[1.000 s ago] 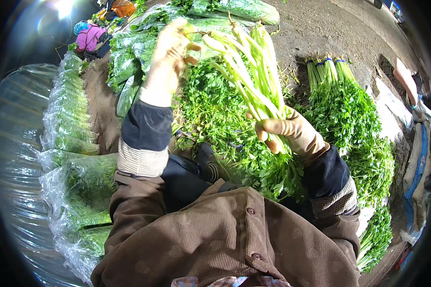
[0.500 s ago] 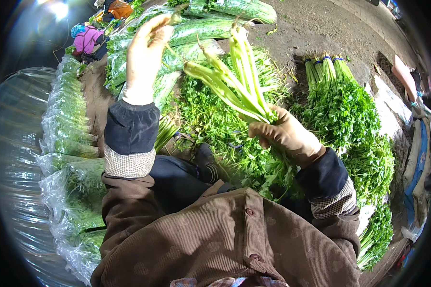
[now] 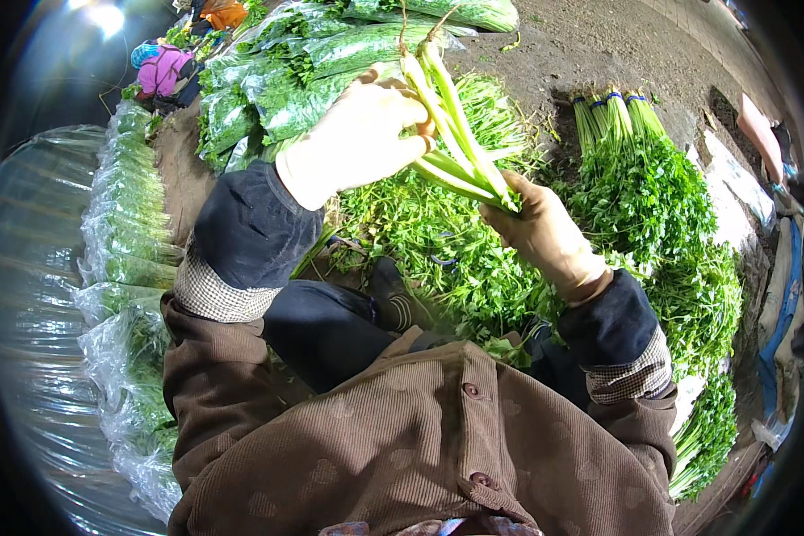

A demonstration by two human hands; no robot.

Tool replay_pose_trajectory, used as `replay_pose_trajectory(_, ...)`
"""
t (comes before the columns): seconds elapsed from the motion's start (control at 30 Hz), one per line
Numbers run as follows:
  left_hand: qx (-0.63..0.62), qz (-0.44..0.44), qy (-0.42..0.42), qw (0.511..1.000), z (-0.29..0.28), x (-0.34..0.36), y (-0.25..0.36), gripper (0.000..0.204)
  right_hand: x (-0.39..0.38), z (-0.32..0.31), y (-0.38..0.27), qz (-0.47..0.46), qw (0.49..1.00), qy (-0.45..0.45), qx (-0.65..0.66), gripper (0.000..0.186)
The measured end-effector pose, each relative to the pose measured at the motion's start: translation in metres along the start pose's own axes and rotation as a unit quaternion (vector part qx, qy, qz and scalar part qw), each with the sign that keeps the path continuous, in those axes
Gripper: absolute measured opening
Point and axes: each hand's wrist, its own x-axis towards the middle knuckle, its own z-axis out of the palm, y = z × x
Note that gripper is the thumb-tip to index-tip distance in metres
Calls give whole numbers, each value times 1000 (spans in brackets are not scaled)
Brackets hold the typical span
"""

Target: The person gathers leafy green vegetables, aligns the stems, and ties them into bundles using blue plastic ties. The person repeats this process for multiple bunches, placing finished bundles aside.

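Right fingers [image 3: 498,223] grip green stalks [image 3: 461,125]; left fingers [image 3: 407,109] alongside; banded leafy bunches [image 3: 645,192] lie at right.

Bagged celery [image 3: 129,214] left — bunches [image 3: 643,192] right — pile [image 3: 393,219] between.

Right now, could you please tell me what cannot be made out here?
All in the head view:
- Lower part of the held stalks: hidden by the right hand.
- Skin detail on the left hand: washed out by glare.
- Hands of the co-worker in pink: too small.
- Topmost wrapped bundle: partly cut off by the upper edge.
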Motion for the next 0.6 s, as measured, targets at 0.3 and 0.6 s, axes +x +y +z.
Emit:
replay_pose_trajectory(0.3,-225,-177,177,942,6,-4,1,17,-1,-3,-2,49,996,-27,70,38)
replay_pose_trajectory(0.6,17,-22,38,999,3,-12,-4,23,0,-1,4,4,1000,11,-24,37)
